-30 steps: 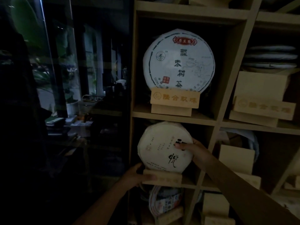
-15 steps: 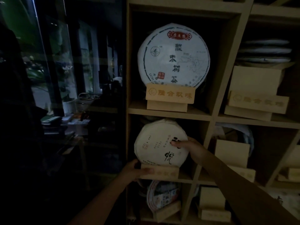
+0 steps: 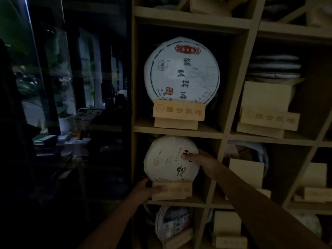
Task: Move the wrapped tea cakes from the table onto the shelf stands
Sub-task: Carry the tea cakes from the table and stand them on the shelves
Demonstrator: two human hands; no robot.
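A white paper-wrapped tea cake (image 3: pixel 167 159) with black brush characters stands upright on a small wooden stand (image 3: pixel 177 191) in the lower left cubby of the wooden shelf (image 3: pixel 177 131). My right hand (image 3: pixel 199 159) grips the cake's right edge, thumb on its face. The stand's left end is held by my left hand (image 3: pixel 147 190), thumb across its front. Above, a larger tea cake (image 3: pixel 181 72) with blue and red print sits on its own lettered stand (image 3: pixel 178 112).
Right-hand cubbies hold empty wooden stands (image 3: pixel 267 112) (image 3: pixel 246 173) and a flat stack of wrapped cakes (image 3: pixel 274 66). Another cake (image 3: pixel 172 223) leans in the bottom cubby. Left of the shelf is a dark glass wall (image 3: pixel 62 87) with plants and clutter behind.
The view has shifted slightly; both hands stay on the lower cake and its stand, which sit a little further left and lower in the cubby.
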